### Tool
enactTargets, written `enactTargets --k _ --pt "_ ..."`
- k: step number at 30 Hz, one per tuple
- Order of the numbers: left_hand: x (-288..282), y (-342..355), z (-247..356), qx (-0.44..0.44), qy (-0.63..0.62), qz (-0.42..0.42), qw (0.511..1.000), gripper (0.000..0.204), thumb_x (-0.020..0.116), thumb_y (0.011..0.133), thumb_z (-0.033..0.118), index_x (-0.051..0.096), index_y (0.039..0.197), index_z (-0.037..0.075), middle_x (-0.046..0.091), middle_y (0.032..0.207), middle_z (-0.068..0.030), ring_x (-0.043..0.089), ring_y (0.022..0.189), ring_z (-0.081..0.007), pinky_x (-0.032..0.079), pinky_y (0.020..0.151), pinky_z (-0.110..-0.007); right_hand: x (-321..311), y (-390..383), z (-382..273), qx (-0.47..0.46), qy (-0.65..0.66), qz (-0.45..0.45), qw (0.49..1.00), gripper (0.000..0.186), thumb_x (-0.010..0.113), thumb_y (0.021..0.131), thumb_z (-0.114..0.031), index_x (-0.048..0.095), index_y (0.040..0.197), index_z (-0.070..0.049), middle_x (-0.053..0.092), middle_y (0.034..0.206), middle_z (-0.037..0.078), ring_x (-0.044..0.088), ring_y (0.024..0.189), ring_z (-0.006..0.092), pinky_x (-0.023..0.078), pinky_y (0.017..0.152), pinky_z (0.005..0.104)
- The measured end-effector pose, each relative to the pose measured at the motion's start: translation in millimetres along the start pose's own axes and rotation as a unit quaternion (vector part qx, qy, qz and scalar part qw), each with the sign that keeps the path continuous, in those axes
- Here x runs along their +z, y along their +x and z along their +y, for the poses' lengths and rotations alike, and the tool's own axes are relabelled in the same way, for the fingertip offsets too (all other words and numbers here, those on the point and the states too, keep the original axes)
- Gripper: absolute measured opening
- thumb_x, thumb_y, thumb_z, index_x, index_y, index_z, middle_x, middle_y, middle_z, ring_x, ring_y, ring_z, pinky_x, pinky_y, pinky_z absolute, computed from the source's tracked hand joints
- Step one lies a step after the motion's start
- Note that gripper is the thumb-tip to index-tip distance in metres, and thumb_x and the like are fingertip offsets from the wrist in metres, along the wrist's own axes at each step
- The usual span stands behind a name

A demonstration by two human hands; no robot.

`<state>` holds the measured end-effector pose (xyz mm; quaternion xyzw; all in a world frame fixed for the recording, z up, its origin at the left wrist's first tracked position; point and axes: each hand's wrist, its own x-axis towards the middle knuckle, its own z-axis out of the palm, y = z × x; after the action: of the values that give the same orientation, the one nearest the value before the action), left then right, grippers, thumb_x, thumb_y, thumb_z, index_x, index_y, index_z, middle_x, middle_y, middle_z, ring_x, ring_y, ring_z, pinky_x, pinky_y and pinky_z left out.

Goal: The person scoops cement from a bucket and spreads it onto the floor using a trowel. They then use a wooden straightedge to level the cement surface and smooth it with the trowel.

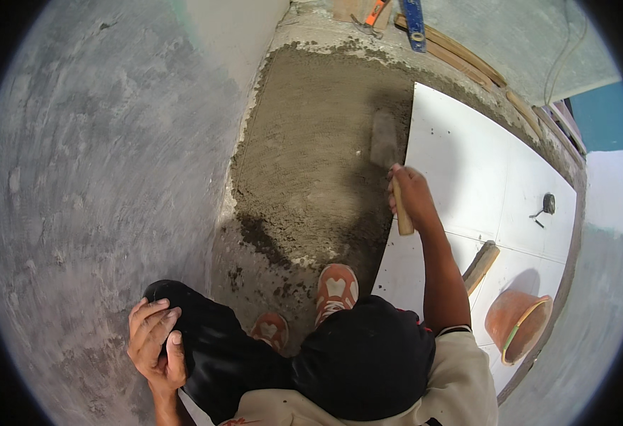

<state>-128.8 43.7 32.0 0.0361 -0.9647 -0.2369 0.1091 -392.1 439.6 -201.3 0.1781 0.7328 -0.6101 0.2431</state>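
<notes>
My right hand [412,195] is closed round the wooden handle of a trowel [384,140]. The trowel's blade, slightly blurred, is over the bed of wet mortar [304,135], close to the edge of the white floor tiles [460,156]. Whether the blade presses on the mortar I cannot tell. My left hand [157,341] rests on my left knee with its fingers stretched out and holds nothing. The mortar is spread fairly smooth, with crumbly dark clumps along its near edge.
A grey plastered wall [113,163] rises at the left. On the tiles are an orange bucket [517,323], a wooden block [481,267] and a small dark coil [548,204]. A hammer [375,15], a blue level [415,25] and wooden strips [460,55] lie at the far side.
</notes>
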Motion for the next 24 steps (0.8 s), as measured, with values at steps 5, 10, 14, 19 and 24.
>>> enactTargets --k 5,10,14,19,24 --pt "0 -2 -4 -0.003 -0.004 0.001 1.000 0.024 0.070 0.092 0.017 0.080 0.101 -0.003 0.079 0.099 -0.0148 0.073 0.110 -0.0344 0.046 0.111 -0.057 10 75 -23 -0.049 0.091 0.032 0.994 0.032 0.053 0.111 -0.034 0.057 0.109 -0.002 0.060 0.083 0.007 0.060 0.058 0.0170 0.051 0.049 0.0329" --pt "-1 -1 -5 -0.011 -0.014 0.005 1.000 0.023 0.071 0.092 0.017 0.080 0.100 -0.002 0.080 0.098 -0.0145 0.073 0.110 -0.0337 0.047 0.111 -0.056 48 142 -60 -0.036 0.161 0.045 0.985 0.036 0.055 0.110 -0.032 0.052 0.117 0.004 0.060 0.085 0.013 0.065 0.063 0.0243 0.057 0.051 0.0397" --pt "-4 -3 -8 -0.018 -0.013 0.009 1.000 0.022 0.072 0.092 0.018 0.080 0.100 -0.001 0.080 0.097 -0.0137 0.073 0.109 -0.0326 0.047 0.110 -0.055 102 170 -78 -0.038 0.151 -0.006 0.988 0.044 0.056 0.110 -0.027 0.045 0.128 0.012 0.060 0.093 0.018 0.066 0.064 0.0288 0.060 0.052 0.0424" --pt "-3 -2 -13 -0.024 -0.015 0.002 1.000 0.024 0.072 0.091 0.020 0.081 0.099 -0.001 0.080 0.096 -0.0131 0.074 0.108 -0.0320 0.047 0.109 -0.055 169 186 -104 -0.058 0.103 -0.061 0.991 0.048 0.060 0.108 -0.029 0.049 0.127 0.014 0.062 0.094 0.018 0.068 0.065 0.0265 0.062 0.054 0.0411" --pt "-2 -4 -15 -0.038 -0.019 -0.006 0.999 0.025 0.072 0.092 0.022 0.081 0.098 0.000 0.080 0.094 -0.0127 0.074 0.107 -0.0317 0.047 0.110 -0.055 173 187 -109 -0.065 0.056 -0.107 0.991 0.048 0.066 0.105 -0.033 0.054 0.126 0.009 0.064 0.094 0.014 0.066 0.066 0.0212 0.059 0.055 0.0355"
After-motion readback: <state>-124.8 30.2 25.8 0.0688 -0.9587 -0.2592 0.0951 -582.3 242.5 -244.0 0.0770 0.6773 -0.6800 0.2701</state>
